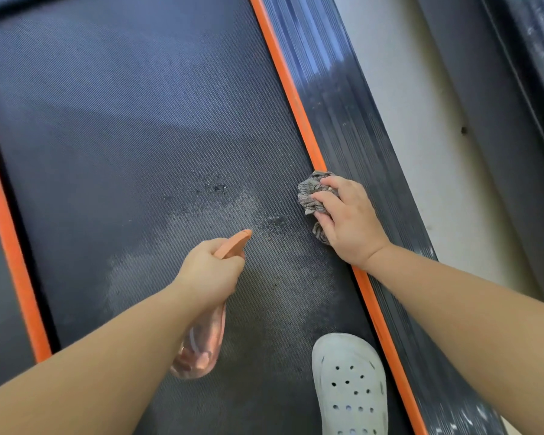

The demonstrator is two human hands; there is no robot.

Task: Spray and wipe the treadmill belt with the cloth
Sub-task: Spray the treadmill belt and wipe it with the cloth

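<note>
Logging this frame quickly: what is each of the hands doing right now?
Left hand: grips the spray bottle.
Right hand: holds the cloth against the belt.

Left hand [209,271], right hand [347,221], both curled.

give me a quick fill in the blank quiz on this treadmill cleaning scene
The left hand grips a trigger ____ bottle.
The right hand holds the cloth down beside the ____ strip.
A ____ perforated shoe stands on the belt.
Missing words: spray; orange; white.
</note>
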